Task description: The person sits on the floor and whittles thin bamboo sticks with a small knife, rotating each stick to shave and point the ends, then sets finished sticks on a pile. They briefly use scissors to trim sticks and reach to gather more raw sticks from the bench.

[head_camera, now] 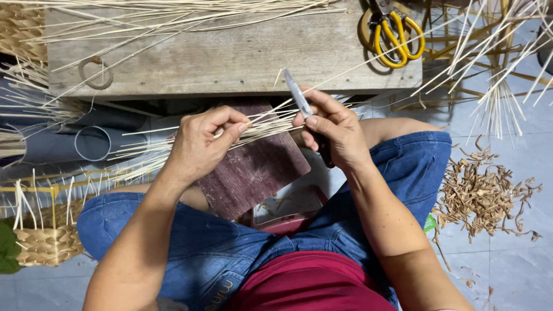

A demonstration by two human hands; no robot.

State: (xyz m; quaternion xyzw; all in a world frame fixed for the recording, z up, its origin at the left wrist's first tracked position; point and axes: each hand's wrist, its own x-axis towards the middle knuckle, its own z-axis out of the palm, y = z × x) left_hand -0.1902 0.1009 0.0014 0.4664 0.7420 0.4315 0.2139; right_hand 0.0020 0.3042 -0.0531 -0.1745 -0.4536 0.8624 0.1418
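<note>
While the left hand (199,147) pinches a bundle of pale reed strips (265,128) between thumb and curled fingers, the right hand (334,135) is closed around the dark handle of a small knife (299,99), its blade pointing up and away toward the wooden bench (230,57). All places below are given relative to this bench. The strips fan out just below its near edge, resting across a dark reddish board (259,167) laid on the person's lap; one long strip runs from the hands up and over the bench's right end. The blade lies against the strips at the point where the two hands meet.

On the bench top, at its right end, lie yellow-handled scissors (394,34); along its far edge lies a loose sheaf of uncut strips (173,17); near its left end sits a small coiled ring (95,72). Below and to the right of the bench, on the tiled floor, a heap of brown shavings (484,193) has gathered. Below and to the left stands a partly woven basket (49,242) with bare upright stakes; a grey pipe (95,143) lies just under the bench's left side.

Judged from the shavings heap, a good deal of trimming is already done. The sheaf on the bench and the bundle in hand suggest much material remains, and the basket's open stakes show its weaving unfinished.
</note>
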